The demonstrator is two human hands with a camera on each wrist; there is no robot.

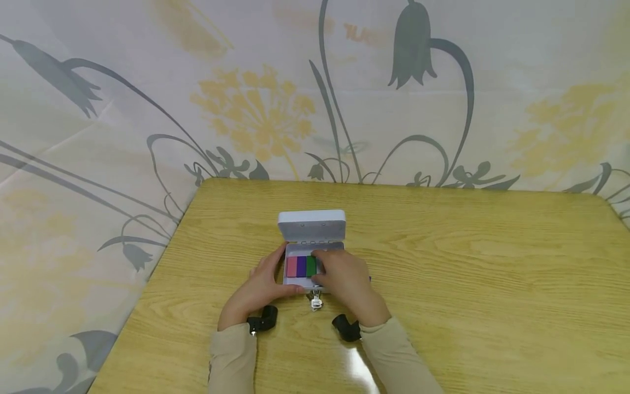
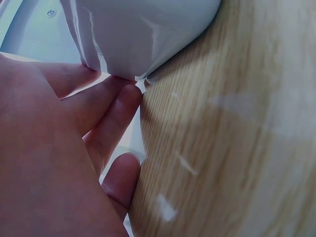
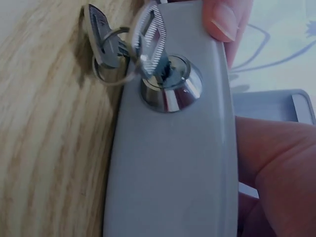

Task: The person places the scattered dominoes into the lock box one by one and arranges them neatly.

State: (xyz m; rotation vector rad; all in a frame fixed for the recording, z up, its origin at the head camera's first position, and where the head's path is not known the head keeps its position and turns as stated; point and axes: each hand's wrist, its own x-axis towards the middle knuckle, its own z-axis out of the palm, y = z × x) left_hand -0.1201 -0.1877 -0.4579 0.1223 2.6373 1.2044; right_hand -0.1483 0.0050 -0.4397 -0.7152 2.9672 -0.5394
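A small white metal lock box (image 1: 289, 282) stands with its lid (image 1: 311, 216) raised. Inside lie a pink block (image 1: 292, 267), a purple block (image 1: 301, 267) and a green block (image 1: 311, 266), side by side. My left hand (image 1: 263, 283) holds the box's left side, its thumb on the front rim; the left wrist view shows its fingers (image 2: 116, 111) against the box. My right hand (image 1: 346, 275) reaches into the box and pinches the green block between thumb and forefinger. The right part of the interior is hidden behind it. Keys (image 3: 150, 42) sit in the front lock (image 3: 173, 89).
The box stands on a wood-grain table (image 1: 467, 273). A patterned cloth (image 1: 344, 98) hangs behind the table and at its left. Something small and blue (image 1: 370, 278) peeks out beyond my right hand. Black wrist mounts (image 1: 347, 328) sit at both sleeves.
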